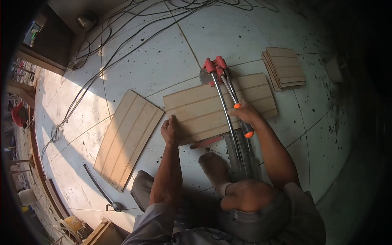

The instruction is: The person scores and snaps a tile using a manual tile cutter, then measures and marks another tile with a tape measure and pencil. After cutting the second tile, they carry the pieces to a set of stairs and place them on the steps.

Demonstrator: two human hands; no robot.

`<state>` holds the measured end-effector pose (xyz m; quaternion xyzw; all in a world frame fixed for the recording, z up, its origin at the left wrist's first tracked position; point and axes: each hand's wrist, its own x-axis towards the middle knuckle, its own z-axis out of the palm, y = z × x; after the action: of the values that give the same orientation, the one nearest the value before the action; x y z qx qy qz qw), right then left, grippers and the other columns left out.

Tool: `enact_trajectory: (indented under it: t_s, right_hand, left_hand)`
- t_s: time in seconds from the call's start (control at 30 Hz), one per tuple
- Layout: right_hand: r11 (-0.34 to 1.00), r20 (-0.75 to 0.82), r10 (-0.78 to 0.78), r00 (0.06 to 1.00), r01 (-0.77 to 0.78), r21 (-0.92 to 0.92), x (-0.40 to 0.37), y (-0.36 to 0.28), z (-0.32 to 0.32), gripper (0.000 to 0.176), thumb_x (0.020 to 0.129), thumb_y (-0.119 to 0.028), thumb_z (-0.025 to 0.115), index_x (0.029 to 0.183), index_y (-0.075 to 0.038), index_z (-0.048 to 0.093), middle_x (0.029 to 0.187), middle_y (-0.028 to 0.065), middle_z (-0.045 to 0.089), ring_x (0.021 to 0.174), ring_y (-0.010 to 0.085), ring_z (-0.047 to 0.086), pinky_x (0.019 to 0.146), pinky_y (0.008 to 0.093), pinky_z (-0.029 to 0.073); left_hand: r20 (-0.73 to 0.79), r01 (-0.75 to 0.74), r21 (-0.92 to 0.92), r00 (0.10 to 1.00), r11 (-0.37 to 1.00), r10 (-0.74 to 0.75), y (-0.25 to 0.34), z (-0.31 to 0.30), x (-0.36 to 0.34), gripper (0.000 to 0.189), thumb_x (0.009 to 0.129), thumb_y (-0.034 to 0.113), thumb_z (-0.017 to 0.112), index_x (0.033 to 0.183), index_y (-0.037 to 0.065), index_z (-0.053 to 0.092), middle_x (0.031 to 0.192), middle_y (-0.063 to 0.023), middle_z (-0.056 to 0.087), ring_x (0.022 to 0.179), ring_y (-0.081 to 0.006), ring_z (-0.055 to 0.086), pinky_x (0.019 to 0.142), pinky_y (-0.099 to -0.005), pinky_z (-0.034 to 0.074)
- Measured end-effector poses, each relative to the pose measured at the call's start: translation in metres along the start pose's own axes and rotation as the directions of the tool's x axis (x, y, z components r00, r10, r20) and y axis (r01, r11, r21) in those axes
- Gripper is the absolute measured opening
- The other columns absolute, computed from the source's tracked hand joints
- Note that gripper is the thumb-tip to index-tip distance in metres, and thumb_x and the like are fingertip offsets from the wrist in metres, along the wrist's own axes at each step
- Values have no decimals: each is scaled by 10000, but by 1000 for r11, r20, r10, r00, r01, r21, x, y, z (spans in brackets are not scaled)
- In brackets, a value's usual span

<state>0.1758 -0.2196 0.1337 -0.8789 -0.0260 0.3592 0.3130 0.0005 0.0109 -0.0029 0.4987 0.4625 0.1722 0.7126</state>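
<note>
A striped beige tile lies across a manual tile cutter with red end fittings and chrome rails. My left hand is closed on the tile's lower left edge, thumb on top. The fingers of my right hand wrap round the cutter's black and orange handle, above the right part of the tile. Another striped tile rests on the floor to the left, its corner close to the first one. Part of the cutter's base is hidden beneath the tile.
A stack of cut tile pieces stands at the back right. Black cables run over the tiled floor. A tape measure with its blade out lies at the lower left. A reddish strip sits near my foot.
</note>
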Motion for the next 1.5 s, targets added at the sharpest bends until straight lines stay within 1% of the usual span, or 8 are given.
enact_trajectory:
  t_s: [0.37,0.43,0.53,0.87,0.93,1.03,1.13,1.5]
  right_hand:
    - [983,63,46,997,-57,174,9,17,4,802,576,-308,733,1191,116,440,1132,256,545,1064,330,550,896,373,434]
    - [985,61,40,997,-50,165,11,19,5,559,612,-258,701,1051,24,499,902,110,557,851,200,534,783,316,433]
    - [984,88,48,995,-62,167,11,18,4,744,567,-240,706,1167,108,437,1054,244,560,970,327,572,830,380,450]
    - [991,57,42,998,-49,126,0,7,0,695,557,-224,698,1116,113,456,987,248,580,923,330,586,802,377,464]
    - [990,21,33,999,-36,134,-1,8,1,520,574,-229,683,995,36,528,872,134,562,815,225,550,726,322,449]
    - [990,30,7,1000,-11,144,4,9,1,520,568,-223,678,993,36,528,868,133,556,801,229,549,714,322,450]
    - [990,46,25,999,-31,134,5,9,0,660,528,-217,679,1069,116,500,985,243,586,913,333,594,793,366,476]
    - [993,47,32,998,-37,116,15,17,4,694,524,-222,687,1101,106,487,1015,244,581,923,328,593,804,367,479]
  left_hand:
    - [-20,-49,27,999,998,50,-11,-2,9,379,907,351,571,841,-13,654,727,-11,585,675,-88,483,630,-255,410]
    - [-16,-32,47,999,998,33,-10,-3,10,380,905,353,572,849,-13,656,727,-11,585,674,-89,485,632,-255,411]
    - [-26,-34,45,999,998,35,-5,1,4,382,902,358,575,858,-13,658,727,-11,586,671,-91,489,632,-255,413]
    - [10,-22,9,1000,1000,22,-13,-4,10,383,905,365,584,884,-15,629,762,-14,587,654,-89,512,615,-245,439]
    - [21,-24,32,1000,999,23,-12,-6,11,380,903,365,585,877,-11,629,758,-13,586,653,-87,510,613,-244,437]
    - [33,-30,44,999,999,29,-7,-5,8,374,900,365,589,862,-5,630,752,-12,585,652,-85,509,611,-242,434]
    - [21,-32,34,999,999,32,-5,-2,7,371,903,361,580,811,5,630,710,3,563,635,-76,477,590,-238,406]
    - [24,-1,40,1000,999,0,-8,-4,8,353,902,350,588,844,4,622,746,-13,584,646,-91,511,612,-249,435]
